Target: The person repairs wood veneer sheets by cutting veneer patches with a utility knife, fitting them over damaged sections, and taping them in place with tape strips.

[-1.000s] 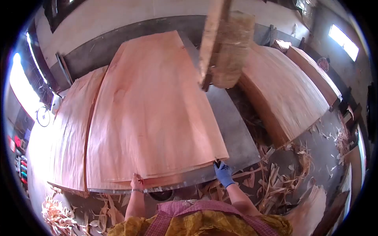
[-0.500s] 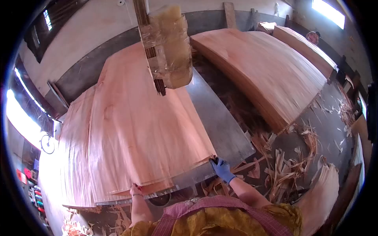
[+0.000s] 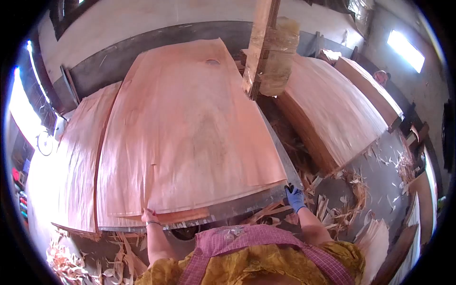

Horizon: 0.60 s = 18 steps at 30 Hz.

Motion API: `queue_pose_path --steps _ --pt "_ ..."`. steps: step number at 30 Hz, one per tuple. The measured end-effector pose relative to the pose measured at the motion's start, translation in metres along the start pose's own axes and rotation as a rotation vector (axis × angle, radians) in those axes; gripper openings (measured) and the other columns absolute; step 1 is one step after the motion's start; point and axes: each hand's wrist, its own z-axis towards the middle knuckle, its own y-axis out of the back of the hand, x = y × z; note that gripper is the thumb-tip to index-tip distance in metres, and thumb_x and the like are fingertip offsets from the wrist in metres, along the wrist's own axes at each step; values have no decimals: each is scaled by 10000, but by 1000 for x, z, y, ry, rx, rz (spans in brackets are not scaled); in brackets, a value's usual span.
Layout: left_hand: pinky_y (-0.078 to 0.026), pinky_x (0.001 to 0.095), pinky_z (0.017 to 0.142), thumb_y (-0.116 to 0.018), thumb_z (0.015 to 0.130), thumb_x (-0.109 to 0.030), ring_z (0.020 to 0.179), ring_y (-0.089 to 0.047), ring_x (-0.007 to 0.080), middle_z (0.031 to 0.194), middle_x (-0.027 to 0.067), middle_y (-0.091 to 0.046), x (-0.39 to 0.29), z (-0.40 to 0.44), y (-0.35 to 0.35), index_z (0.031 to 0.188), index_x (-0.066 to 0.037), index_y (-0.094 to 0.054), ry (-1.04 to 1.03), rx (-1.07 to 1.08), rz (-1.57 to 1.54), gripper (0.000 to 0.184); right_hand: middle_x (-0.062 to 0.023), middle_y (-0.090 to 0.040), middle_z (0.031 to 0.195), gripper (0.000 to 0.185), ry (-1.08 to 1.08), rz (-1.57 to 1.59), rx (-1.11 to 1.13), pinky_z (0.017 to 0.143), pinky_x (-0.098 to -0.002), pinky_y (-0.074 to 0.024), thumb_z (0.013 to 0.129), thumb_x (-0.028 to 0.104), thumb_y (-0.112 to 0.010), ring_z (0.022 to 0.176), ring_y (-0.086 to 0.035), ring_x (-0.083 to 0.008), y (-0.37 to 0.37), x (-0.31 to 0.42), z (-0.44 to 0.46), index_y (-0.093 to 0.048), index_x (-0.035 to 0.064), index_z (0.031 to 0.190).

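A broad, thin wood veneer sheet (image 3: 190, 128) lies over the metal-topped table in front of me, its near edge slightly wavy. At that edge, left of centre, my bare left hand (image 3: 150, 216) is closed on the veneer, beside a small upright fold or slit. My right hand (image 3: 295, 197), in a blue glove with dark fingertips, is closed at the sheet's near right corner; the fingertips' exact grip is too small to make out. A strip of the grey table (image 3: 242, 213) shows below the sheet, with another veneer edge (image 3: 185, 216) between them.
Another veneer stack (image 3: 78, 161) adjoins on the left. A wooden post (image 3: 260, 47) with a plastic-wrapped bundle rises beyond the table. Tall veneer stacks (image 3: 332, 109) stand to the right. Shavings (image 3: 349, 199) litter the floor. Someone's head (image 3: 381, 77) shows at far right.
The sheet's right edge has shifted right with my gloved hand, covering more of the metal top. My left hand stays at the near edge. The view has turned, putting the post farther right.
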Motion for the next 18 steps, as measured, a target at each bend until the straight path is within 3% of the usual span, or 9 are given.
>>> queue_pose_path --steps 1,5,11,18 --pt "-445 315 475 -587 969 -281 526 -476 127 621 -26 -511 2 8 6 733 -135 -530 -24 55 -35 284 -198 -693 891 487 -9 -100 -29 766 -525 -506 895 571 -546 830 -657 -429 -8 -6 1 -668 105 960" --pt "-487 333 497 -574 979 -272 529 -493 142 621 -7 -523 -4 9 13 728 -111 -527 84 61 -85 301 -212 -685 939 453 -1 -13 50 766 -516 -505 895 526 -571 865 -652 -424 -16 -25 -2 -649 93 1005" --pt "-537 341 512 -617 960 -276 523 -511 162 644 21 -548 -3 16 18 750 -90 -546 153 38 -24 289 -217 -684 930 427 -129 -184 32 740 -508 -512 893 466 -605 859 -657 -415 54 -82 -65 -604 82 1080" --pt "-542 289 495 -703 899 -276 553 -525 149 732 27 -573 5 8 37 832 -78 -614 49 222 -62 227 -187 -687 868 370 -176 -174 75 702 -462 -509 892 407 -643 815 -664 -386 110 -124 -129 -642 46 974"
